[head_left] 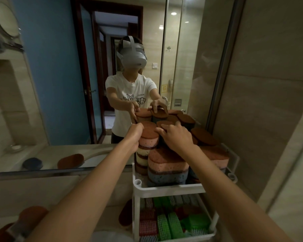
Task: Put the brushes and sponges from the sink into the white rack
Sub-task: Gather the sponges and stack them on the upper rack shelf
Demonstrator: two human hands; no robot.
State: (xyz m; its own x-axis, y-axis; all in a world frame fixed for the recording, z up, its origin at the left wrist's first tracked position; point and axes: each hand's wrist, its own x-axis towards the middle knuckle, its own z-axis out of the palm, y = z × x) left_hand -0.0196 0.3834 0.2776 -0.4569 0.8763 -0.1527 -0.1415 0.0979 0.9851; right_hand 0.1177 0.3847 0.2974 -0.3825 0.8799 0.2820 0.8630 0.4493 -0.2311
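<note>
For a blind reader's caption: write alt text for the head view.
Both hands, left hand and right hand, reach onto stacked sponges filling the top tier of a white rack against a bathroom mirror. The tier below holds red and green brushes.

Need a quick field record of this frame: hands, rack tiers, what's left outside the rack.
left hand: on the side of the tall sponge stack, top tier
right hand: resting on top of sponges behind that stack
white rack: against the mirror, right of counter
top tier: stacked sponges, crowded
lower tier: red, green and grey brushes
outside rack: brown sponge on the counter beside the rack
grasp state: cannot tell for either hand
</note>
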